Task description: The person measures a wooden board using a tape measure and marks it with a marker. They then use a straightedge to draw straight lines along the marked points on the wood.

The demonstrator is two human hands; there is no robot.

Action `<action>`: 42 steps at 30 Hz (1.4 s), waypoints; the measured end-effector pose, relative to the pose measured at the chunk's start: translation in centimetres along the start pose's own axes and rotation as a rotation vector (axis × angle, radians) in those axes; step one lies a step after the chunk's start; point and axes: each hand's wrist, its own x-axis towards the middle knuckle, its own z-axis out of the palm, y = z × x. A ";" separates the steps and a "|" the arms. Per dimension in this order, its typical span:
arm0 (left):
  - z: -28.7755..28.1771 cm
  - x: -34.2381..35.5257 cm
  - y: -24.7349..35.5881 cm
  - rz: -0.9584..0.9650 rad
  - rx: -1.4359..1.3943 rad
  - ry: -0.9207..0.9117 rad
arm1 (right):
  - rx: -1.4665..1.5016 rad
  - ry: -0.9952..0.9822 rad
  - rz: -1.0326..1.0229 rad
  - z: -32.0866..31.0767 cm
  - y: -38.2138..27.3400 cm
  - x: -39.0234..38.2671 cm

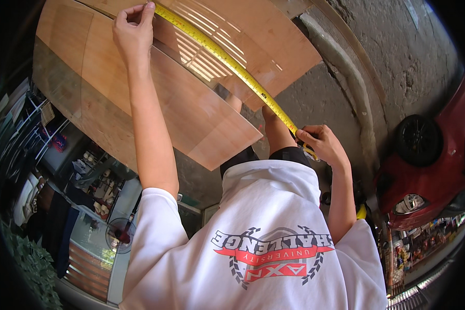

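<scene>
A yellow tape measure [227, 59] is stretched on a slant over sheets of plywood, from far left to near right. At its far end my left hand [133, 32] pinches the blade between thumb and fingers. My right hand [325, 146] grips the tape's near end beside my legs, thumb pressed toward the blade. A yellow rounded part [310, 152] shows beneath the right fingers; most of it is hidden. Under my left arm lies a plywood sheet [206, 113]. Another plywood sheet [279, 46], streaked with sunlight, lies beyond the tape.
A raised concrete edge [341, 67] curves along the rough floor on the right. Farther right stands a red car [423, 181], its wheel [418, 139] dark. At left are shoes on a rack [103, 188], a fan [121, 235] and a leafy plant [31, 268].
</scene>
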 end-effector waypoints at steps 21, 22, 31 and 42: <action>-0.8 -1.0 1.4 0.089 0.004 0.082 | -0.130 0.235 -0.216 1.0 -0.7 -1.3; -1.2 -1.1 2.0 0.093 0.052 0.124 | -0.135 0.274 -0.249 1.2 -1.2 -1.6; -10.1 -6.4 5.6 -0.085 -0.424 0.245 | -0.285 0.289 -0.390 3.9 -7.7 -5.5; -16.9 -6.7 1.3 -0.471 -0.512 0.025 | -0.295 0.137 -0.766 9.7 -16.4 -3.4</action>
